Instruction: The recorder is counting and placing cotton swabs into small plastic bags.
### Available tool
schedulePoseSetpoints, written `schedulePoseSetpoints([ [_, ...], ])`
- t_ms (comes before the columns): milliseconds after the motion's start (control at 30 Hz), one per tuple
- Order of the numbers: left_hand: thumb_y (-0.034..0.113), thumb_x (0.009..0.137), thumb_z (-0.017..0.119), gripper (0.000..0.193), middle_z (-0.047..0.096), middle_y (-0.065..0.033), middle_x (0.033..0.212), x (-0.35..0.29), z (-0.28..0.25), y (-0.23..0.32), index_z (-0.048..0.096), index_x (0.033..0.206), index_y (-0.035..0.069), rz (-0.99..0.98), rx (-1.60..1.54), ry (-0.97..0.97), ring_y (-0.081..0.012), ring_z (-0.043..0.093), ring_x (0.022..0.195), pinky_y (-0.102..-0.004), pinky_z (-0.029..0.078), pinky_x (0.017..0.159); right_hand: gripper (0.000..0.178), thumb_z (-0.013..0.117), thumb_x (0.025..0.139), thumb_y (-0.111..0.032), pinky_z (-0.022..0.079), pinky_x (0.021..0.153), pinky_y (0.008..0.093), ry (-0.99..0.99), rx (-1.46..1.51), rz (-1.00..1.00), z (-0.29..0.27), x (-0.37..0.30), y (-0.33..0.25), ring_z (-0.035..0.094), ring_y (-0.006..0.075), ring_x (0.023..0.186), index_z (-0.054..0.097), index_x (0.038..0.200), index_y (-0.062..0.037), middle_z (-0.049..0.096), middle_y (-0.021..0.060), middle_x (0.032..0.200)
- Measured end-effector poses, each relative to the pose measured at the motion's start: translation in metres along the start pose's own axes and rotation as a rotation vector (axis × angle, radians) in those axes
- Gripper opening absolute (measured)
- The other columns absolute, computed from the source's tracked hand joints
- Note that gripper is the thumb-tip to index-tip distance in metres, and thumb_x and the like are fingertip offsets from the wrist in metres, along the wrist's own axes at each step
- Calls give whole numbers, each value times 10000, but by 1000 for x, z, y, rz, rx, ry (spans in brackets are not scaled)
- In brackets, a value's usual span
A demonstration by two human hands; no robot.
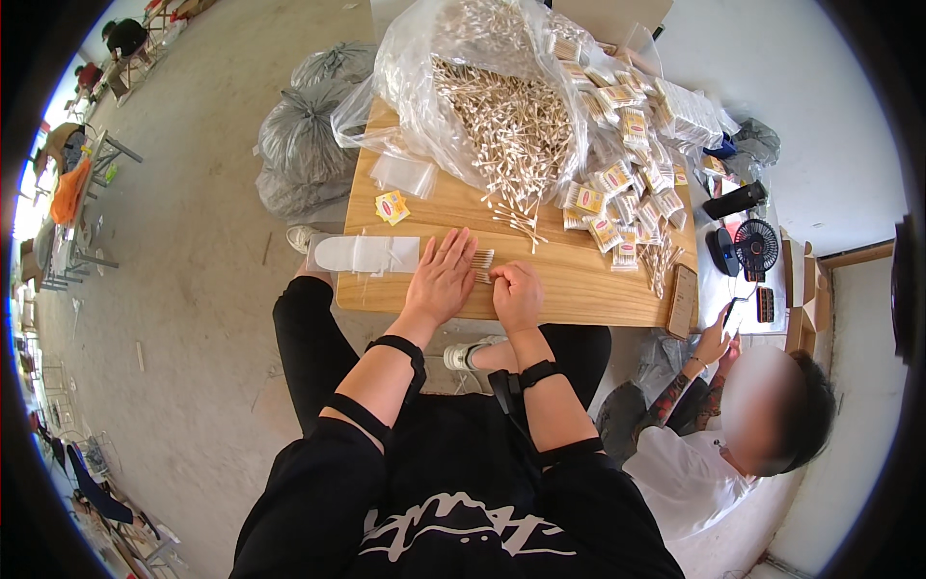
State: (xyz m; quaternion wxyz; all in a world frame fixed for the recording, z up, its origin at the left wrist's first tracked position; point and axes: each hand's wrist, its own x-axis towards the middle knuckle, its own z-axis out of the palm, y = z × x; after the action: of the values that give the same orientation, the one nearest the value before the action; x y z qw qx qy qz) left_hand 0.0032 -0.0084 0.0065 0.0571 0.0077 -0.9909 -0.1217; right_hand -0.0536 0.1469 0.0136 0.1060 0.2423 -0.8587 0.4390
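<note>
My left hand (pixel 444 273) lies flat near the table's front edge, its fingers stretched out and close together. It covers the right end of a white card or sleeve strip (pixel 367 254) and the left part of a small row of cotton swabs (pixel 483 259). My right hand (pixel 518 294) is curled at the right ends of these swabs; its fingertips are partly hidden, and I cannot make out what they hold. Farther back, loose cotton swabs (pixel 511 125) spill from a big clear plastic bag (pixel 410 82). Yellow-and-white cards (pixel 392 207) and clear small bags (pixel 403 176) lie beyond my left hand.
Filled swab packets (pixel 605 232) pile up on the right of the wooden table (pixel 579 306), with a phone (pixel 682 301) at its corner. A small black fan (pixel 755 246) stands farther right. A seated person (pixel 694 473) there holds a phone. Grey sacks (pixel 307 145) stand at left.
</note>
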Motion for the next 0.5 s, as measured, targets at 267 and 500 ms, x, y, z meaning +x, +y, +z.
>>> schedulePoseSetpoints([
  [267, 340, 1004, 438, 573, 269, -84, 1606, 1, 2, -1, 352, 1517, 100, 4, 4, 13, -242, 260, 1479, -466, 184, 1211, 168, 586, 728, 9, 498, 707, 419, 11, -4, 39, 2, 1, -1, 614, 316, 777, 719, 794, -70, 631, 101, 768],
  [500, 342, 1005, 440, 573, 279, -90, 1601, 1, 2, -1, 352, 1516, 98, 10, 6, 32, -247, 272, 1473, -468, 195, 1208, 181, 585, 727, 5, 497, 716, 424, -1, 1, 52, 1, 2, -2, 613, 319, 786, 726, 808, -75, 631, 103, 770],
])
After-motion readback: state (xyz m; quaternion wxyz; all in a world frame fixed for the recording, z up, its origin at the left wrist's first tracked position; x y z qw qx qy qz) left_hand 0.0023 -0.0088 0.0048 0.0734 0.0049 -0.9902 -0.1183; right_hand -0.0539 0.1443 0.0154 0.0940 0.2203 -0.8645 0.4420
